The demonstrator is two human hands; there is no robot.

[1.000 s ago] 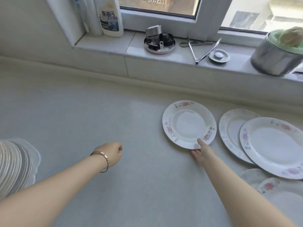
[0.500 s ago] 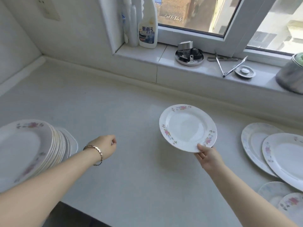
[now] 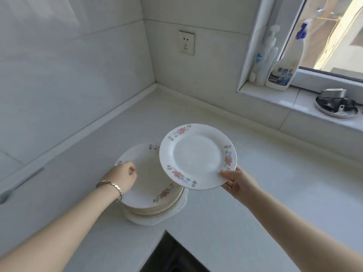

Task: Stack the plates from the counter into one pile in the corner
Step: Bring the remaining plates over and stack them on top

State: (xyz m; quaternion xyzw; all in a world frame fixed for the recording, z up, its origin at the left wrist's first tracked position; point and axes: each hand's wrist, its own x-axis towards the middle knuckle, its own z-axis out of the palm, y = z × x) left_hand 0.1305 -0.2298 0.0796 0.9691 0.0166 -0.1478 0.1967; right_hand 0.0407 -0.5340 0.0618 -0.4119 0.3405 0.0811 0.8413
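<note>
A white floral-rimmed plate (image 3: 197, 156) hangs in the air, pinched at its near right edge by my right hand (image 3: 236, 180). It overlaps the right side of a pile of plates (image 3: 152, 190) that stands on the counter near the inner front edge. My left hand (image 3: 122, 178), with a bracelet on the wrist, rests loosely curled on the left rim of the pile's top plate and holds nothing.
The white counter (image 3: 255, 203) runs into a wall corner (image 3: 155, 84) at the back. A socket (image 3: 187, 42) is on the wall. Cleaner bottles (image 3: 282, 65) and a metal dish (image 3: 336, 106) stand on the windowsill. A dark gap (image 3: 172, 254) opens below the counter edge.
My right hand lifted the plate off the counter and carried it left over the pile. My left hand moved onto the pile. The view swung left; the other plates are out of sight.
</note>
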